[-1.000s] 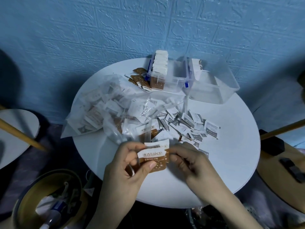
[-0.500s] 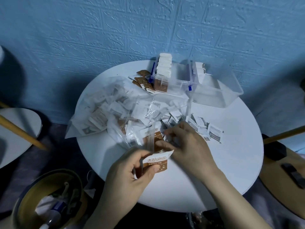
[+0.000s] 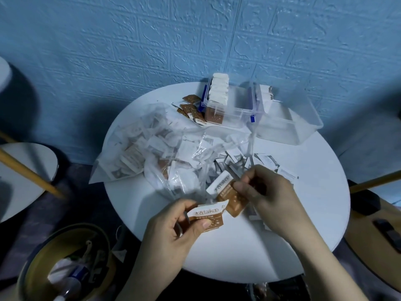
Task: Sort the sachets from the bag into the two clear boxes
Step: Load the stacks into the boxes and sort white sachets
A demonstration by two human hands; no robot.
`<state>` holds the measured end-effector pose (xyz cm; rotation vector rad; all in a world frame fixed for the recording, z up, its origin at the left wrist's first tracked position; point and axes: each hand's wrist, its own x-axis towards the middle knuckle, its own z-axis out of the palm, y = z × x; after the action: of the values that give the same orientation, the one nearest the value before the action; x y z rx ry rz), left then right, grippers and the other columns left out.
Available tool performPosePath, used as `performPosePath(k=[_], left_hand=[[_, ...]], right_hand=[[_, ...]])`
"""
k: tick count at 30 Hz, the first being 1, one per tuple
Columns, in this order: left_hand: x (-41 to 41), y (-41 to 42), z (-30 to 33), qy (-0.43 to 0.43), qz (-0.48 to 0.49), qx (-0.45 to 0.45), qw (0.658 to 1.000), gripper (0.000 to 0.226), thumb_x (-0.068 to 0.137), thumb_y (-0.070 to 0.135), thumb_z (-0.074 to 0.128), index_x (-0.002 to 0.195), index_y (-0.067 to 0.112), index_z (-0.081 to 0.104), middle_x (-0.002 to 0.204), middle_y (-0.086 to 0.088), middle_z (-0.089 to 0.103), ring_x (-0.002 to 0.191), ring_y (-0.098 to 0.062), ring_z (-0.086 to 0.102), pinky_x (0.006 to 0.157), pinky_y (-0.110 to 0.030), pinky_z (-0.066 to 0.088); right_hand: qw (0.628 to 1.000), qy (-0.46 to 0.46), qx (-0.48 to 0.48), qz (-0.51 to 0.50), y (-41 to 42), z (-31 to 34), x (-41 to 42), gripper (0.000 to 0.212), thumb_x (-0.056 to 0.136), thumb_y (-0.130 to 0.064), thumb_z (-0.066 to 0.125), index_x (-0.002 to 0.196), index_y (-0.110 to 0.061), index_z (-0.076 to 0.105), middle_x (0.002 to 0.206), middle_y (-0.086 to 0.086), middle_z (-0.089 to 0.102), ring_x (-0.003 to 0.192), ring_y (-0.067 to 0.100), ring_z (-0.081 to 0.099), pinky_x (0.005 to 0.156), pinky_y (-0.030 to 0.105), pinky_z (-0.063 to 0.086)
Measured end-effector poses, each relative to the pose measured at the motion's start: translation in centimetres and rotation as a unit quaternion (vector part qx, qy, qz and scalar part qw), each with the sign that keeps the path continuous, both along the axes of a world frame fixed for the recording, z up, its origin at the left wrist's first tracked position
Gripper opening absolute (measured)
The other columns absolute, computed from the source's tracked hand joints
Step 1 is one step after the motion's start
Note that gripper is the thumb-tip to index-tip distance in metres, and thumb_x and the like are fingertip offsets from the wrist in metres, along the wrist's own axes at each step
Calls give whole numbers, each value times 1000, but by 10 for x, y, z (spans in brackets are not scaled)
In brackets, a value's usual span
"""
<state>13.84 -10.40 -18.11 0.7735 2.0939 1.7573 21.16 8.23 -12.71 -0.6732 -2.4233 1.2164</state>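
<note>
- Left hand pinches one brown-and-white paper sachet; right hand grips a second brown sachet.
- Stack them squarely, then carry both to the brown-filled clear plastic box, beyond the crumpled clear bag on the white round table.

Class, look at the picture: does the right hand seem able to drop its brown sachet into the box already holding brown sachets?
Probably yes. The right hand pinches a brown sachet; the left clear box stands open-topped at the table's far side, with only the low plastic bag between.
</note>
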Motion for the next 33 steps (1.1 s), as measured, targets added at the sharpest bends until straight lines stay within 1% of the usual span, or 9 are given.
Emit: performPosePath(k=[5,10,13,15,19,21,25,29,33], left_hand=[[10,8,-1,-22,-21,30,999,32,66,51,68,96,41,67,81,-2,73,75,-28,67,72,-44,54],[19,16,-3,-27,-31,60,997,29,67,49,70,92,37,65,81,-1,73,74,-30,67,73,-49,55],[22,17,-3,15,-16,43,999,26,67,52,67,92,44,63,74,-2,69,67,-30,62,67,-45,53],[22,16,-4,58,-9,17,998,25,67,56,65,92,50,60,67,4,61,59,-21,57,59,-33,50],[24,18,-7,91,-14,-1,996,31,68,56,64,98,55,56,62,10,47,53,-5,44,53,-19,38],[24,19,-7,85,-29,6,996,41,68,53,65,107,57,55,69,12,56,59,-3,50,59,-17,42],[25,14,-6,126,-55,-17,990,52,71,53,65,121,60,50,69,12,54,78,-10,64,69,-24,50],[26,15,-2,190,-64,-34,979,45,73,48,65,116,55,53,75,37,52,66,11,53,63,-6,43],[27,17,-2,197,-45,-19,979,33,74,44,65,106,34,59,76,39,50,64,21,45,63,0,37]], right_hand=[[985,122,-122,-1,-14,-28,33,6,77,-24,65,76,-23,59,67,10,61,62,25,54,60,30,42],[983,98,-151,35,-21,-51,45,9,83,-21,61,78,-29,60,67,2,56,64,11,48,61,25,37],[994,78,-65,26,-7,-45,47,9,86,-22,58,86,-30,62,76,-3,65,71,16,59,66,33,45],[997,71,26,10,3,-38,45,10,86,-26,61,90,-35,63,85,-8,67,74,19,62,68,36,49],[973,9,227,33,11,-35,36,27,82,-43,61,106,-32,64,105,-20,59,91,1,56,73,22,47],[969,-14,246,26,12,-37,29,37,78,-45,64,112,-32,62,107,-18,56,95,9,60,69,28,50],[976,16,216,-32,18,-37,16,24,77,-34,77,92,-26,60,92,-15,54,74,14,57,60,36,48],[977,5,204,-66,23,-35,10,25,75,-28,80,78,-27,55,79,-13,56,74,8,48,62,33,41],[970,-25,242,-6,23,-36,20,21,72,-41,81,81,-29,66,88,-14,56,84,6,51,60,26,39]])
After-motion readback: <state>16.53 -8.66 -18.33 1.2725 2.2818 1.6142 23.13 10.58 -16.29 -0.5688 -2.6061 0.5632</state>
